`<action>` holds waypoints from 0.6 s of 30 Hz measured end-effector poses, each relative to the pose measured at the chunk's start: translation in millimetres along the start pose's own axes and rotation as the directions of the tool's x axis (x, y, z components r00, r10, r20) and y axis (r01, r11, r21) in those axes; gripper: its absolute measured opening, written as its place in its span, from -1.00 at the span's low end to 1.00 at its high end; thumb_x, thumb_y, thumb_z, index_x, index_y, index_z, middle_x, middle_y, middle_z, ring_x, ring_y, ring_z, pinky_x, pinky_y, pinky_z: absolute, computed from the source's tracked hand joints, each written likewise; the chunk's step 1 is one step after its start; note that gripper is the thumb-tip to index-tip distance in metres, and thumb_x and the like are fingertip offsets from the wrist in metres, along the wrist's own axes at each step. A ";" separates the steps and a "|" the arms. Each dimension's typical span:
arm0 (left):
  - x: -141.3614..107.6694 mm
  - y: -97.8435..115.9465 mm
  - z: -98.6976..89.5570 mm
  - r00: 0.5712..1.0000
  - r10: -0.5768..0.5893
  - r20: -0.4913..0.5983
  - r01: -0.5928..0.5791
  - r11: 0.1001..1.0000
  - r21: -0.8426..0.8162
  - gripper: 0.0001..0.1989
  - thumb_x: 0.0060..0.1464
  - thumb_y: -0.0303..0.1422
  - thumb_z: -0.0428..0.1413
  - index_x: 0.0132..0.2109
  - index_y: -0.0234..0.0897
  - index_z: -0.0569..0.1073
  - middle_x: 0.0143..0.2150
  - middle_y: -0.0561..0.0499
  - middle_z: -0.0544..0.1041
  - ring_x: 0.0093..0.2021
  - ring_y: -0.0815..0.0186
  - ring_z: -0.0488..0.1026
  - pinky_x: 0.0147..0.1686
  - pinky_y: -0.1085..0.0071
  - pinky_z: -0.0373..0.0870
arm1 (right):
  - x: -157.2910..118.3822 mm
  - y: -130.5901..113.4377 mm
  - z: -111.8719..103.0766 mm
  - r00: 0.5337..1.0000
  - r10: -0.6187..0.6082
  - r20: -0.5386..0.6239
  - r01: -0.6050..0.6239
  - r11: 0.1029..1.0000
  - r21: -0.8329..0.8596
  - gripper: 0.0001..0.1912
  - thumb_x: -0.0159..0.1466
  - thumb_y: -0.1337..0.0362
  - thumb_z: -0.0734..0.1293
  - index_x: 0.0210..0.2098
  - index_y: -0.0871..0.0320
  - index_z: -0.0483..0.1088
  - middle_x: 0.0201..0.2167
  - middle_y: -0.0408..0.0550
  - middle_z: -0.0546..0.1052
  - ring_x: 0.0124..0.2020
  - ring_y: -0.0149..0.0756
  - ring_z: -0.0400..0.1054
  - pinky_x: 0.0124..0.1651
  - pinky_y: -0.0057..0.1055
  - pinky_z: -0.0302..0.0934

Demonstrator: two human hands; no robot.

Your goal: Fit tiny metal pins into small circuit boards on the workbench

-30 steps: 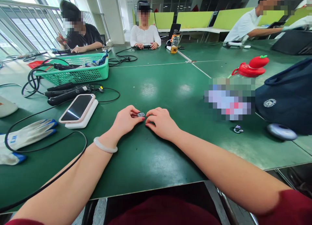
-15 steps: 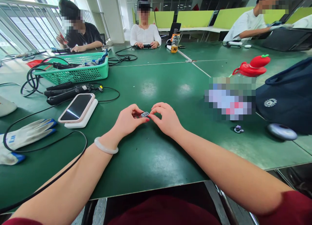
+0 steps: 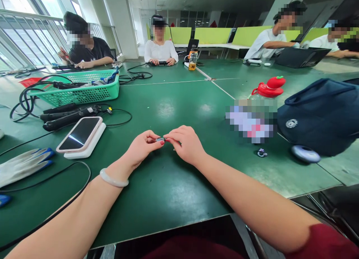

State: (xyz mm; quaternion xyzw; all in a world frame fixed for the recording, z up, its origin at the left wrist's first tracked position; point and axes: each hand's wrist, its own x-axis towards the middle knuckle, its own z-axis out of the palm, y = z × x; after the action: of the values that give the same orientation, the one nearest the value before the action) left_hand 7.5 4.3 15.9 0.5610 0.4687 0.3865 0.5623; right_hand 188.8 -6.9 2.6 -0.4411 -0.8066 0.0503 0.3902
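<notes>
My left hand [image 3: 141, 146] pinches a small dark piece with a silvery pattern [image 3: 160, 139] between thumb and fingers, a little above the green table [image 3: 157, 203]. Its exact kind is too small to make out. From the other side, my right hand [image 3: 186, 143] has its thumb and index finger closed together at the piece's right end. The fingertips of both hands nearly meet there and cover part of it. A pale bangle [image 3: 113, 178] circles my left wrist.
Left of my hands lie a phone [image 3: 81, 133] on a white box, work gloves [image 3: 25, 163], black cables and a green basket [image 3: 84, 90]. On the right are a dark blue bag [image 3: 316, 116], a rounded case [image 3: 305, 154] and a red-lidded bottle [image 3: 269, 88]. Several people sit across the table.
The view has shifted, so most things sit lower and further left. The small piece has turned from its broad patterned face to a narrower side, and my right fingers have come closer over its end.
</notes>
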 end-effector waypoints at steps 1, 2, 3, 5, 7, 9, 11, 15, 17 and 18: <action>0.6 -0.9 -0.3 1.000 -0.008 -0.006 0.008 1.000 0.004 -0.65 -0.27 -0.28 0.34 -0.39 -0.30 0.35 -0.50 0.11 0.49 -0.46 0.45 0.39 -0.37 0.47 0.26 | 0.6 2.4 -1.5 0.999 0.026 0.029 -0.026 1.000 -0.001 -0.77 0.30 0.31 0.23 -0.16 0.10 0.52 -0.20 -0.09 0.58 -0.19 -0.31 0.33 -0.04 -0.30 0.16; 1.4 -2.1 -0.7 1.000 -0.014 -0.013 0.014 1.000 0.011 -0.64 -0.27 -0.28 0.34 -0.38 -0.30 0.35 -0.50 0.10 0.50 -0.46 0.45 0.40 -0.38 0.47 0.26 | 1.3 5.5 -3.4 0.996 0.064 0.063 -0.065 0.998 0.001 -0.73 0.30 0.35 0.22 -0.09 0.11 0.50 -0.15 -0.07 0.57 -0.16 -0.30 0.32 -0.03 -0.31 0.18; 2.3 -3.3 -1.2 1.000 -0.018 -0.023 0.018 1.000 0.017 -0.64 -0.27 -0.28 0.34 -0.37 -0.31 0.36 -0.49 0.09 0.51 -0.45 0.43 0.41 -0.38 0.46 0.26 | 1.8 9.1 -5.8 0.989 0.106 0.103 -0.106 0.994 0.001 -0.71 0.28 0.37 0.23 -0.07 0.11 0.49 -0.12 -0.05 0.56 -0.13 -0.29 0.32 -0.01 -0.30 0.18; 4.0 -5.4 -2.3 0.999 -0.022 -0.039 0.023 0.999 0.034 -0.64 -0.28 -0.28 0.35 -0.36 -0.31 0.37 -0.46 0.06 0.54 -0.43 0.40 0.43 -0.37 0.43 0.28 | 2.6 17.3 -12.1 0.950 0.223 0.220 -0.233 0.972 0.017 -0.73 0.24 0.34 0.28 -0.08 0.09 0.49 -0.12 -0.06 0.55 -0.15 -0.30 0.35 -0.04 -0.30 0.22; 5.2 -6.6 -3.2 0.999 -0.024 -0.047 0.026 0.999 0.046 -0.64 -0.28 -0.28 0.34 -0.35 -0.30 0.38 -0.45 0.05 0.55 -0.42 0.39 0.45 -0.35 0.42 0.30 | 3.0 24.9 -19.2 0.866 0.342 0.365 -0.378 0.925 0.030 -0.76 0.21 0.28 0.30 -0.13 0.07 0.51 -0.24 -0.10 0.56 -0.30 -0.36 0.37 -0.18 -0.36 0.26; 5.7 -6.7 -3.8 0.999 -0.032 -0.043 0.034 0.998 0.046 -0.65 -0.28 -0.30 0.34 -0.35 -0.30 0.38 -0.44 0.05 0.56 -0.41 0.38 0.46 -0.31 0.40 0.33 | 2.9 29.6 -25.0 0.787 0.364 0.498 -0.439 0.898 0.039 -0.78 0.17 0.26 0.33 -0.19 0.08 0.53 -0.35 -0.15 0.55 -0.37 -0.40 0.36 -0.25 -0.41 0.24; 5.7 -6.4 -3.9 0.998 -0.047 -0.040 0.049 0.998 0.050 -0.66 -0.29 -0.34 0.34 -0.34 -0.30 0.39 -0.44 0.05 0.56 -0.39 0.37 0.48 -0.26 0.37 0.36 | 2.4 30.3 -27.7 0.764 0.341 0.547 -0.435 0.899 0.047 -0.76 0.10 0.21 0.40 -0.22 0.08 0.53 -0.38 -0.17 0.53 -0.40 -0.42 0.35 -0.30 -0.45 0.23; 5.6 -5.9 -3.3 0.997 -0.065 -0.044 0.067 0.996 0.051 -0.64 -0.32 -0.40 0.35 -0.32 -0.31 0.40 -0.40 0.02 0.58 -0.35 0.34 0.50 -0.17 0.29 0.38 | 1.0 23.9 -22.3 0.820 0.267 0.506 -0.308 0.951 -0.002 -0.82 0.05 0.24 0.44 -0.32 0.08 0.53 -0.36 -0.16 0.50 -0.38 -0.42 0.33 -0.33 -0.47 0.19; 5.7 -5.8 -3.0 0.997 -0.070 -0.043 0.072 0.996 0.049 -0.63 -0.33 -0.41 0.35 -0.32 -0.31 0.40 -0.39 0.01 0.58 -0.35 0.34 0.50 -0.15 0.28 0.38 | 0.4 20.5 -17.8 0.834 0.239 0.498 -0.262 0.965 -0.025 -0.93 0.09 0.28 0.42 -0.40 0.10 0.51 -0.39 -0.16 0.49 -0.40 -0.42 0.33 -0.35 -0.47 0.17; 5.6 -5.7 -2.9 0.996 -0.073 -0.043 0.075 0.996 0.051 -0.62 -0.33 -0.42 0.35 -0.31 -0.32 0.40 -0.38 0.01 0.58 -0.35 0.35 0.50 -0.14 0.28 0.38 | 0.3 19.3 -15.9 0.834 0.234 0.500 -0.252 0.967 -0.032 -0.97 0.11 0.30 0.40 -0.43 0.11 0.50 -0.41 -0.16 0.48 -0.41 -0.43 0.32 -0.35 -0.47 0.17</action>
State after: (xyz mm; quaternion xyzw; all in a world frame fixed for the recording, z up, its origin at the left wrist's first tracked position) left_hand 5.7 10.1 9.9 0.5499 0.5108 0.3645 0.5512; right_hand 212.5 0.8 5.5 -0.5050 -0.8163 0.2258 0.1663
